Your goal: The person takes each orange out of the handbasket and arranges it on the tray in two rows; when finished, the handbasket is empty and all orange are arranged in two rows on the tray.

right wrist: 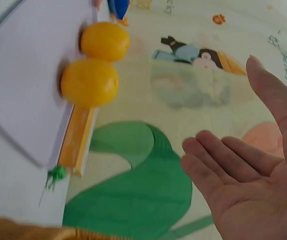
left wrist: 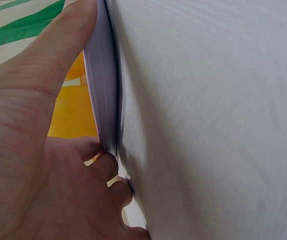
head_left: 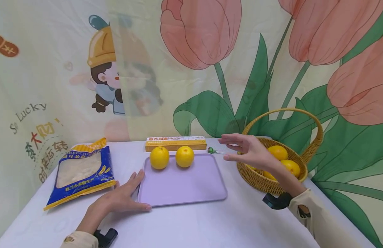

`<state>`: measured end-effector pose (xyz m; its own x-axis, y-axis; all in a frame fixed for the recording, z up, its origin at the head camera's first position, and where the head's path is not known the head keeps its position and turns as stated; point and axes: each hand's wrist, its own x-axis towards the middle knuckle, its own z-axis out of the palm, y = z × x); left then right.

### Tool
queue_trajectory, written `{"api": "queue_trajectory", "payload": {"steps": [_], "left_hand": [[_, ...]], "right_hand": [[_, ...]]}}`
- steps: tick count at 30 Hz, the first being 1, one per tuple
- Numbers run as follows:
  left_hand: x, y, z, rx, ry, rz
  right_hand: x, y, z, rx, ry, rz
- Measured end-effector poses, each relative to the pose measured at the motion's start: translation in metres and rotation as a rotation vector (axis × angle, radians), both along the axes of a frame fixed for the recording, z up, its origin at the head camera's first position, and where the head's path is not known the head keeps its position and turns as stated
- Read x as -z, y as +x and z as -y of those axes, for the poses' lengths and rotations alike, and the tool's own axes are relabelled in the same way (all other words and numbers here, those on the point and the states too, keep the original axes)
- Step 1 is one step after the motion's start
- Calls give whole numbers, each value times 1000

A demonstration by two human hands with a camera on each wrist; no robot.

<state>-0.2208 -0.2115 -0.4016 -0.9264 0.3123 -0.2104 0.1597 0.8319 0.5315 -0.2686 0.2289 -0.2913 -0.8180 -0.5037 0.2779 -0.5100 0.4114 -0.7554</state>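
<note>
My left hand [head_left: 124, 196] rests at the near left corner of a lilac tray [head_left: 185, 186], its thumb at the front rim and its fingers along the left side. In the left wrist view, the thumb [left wrist: 48, 55] and fingertips meet the tray's edge [left wrist: 101, 85]. Two oranges, a left one [head_left: 159, 157] and a right one [head_left: 185, 156], sit side by side at the tray's back. My right hand [head_left: 248, 148] hovers by the left rim of a wicker basket [head_left: 256, 179], holding nothing; its fingers [right wrist: 233, 160] are extended and the thumb is spread apart.
Inside the basket lie several more yellow-orange fruits [head_left: 277, 152], under a tall arched handle [head_left: 284, 110]. A pasta box [head_left: 176, 144] stands behind the tray, and a green-wrapped lollipop [head_left: 211, 150] lies right of it. At left is a blue-and-yellow bag [head_left: 83, 172].
</note>
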Motion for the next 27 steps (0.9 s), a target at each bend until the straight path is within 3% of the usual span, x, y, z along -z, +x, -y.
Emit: {"api": "queue_trajectory", "payload": {"steps": [6,11,20,27], "left_hand": [[-2,0,0,0,1,7],[-1,0,1,3,0,6],[0,-1,0,0,-11,8],[0,-1,0,-1,-8,10]], "right_hand": [[-12,5,-48,7,89,48],[-19,-3,-78,2,166,135],[-17,-46,-104,99,386,205],[-1,-77,-114,205,436,286]]}}
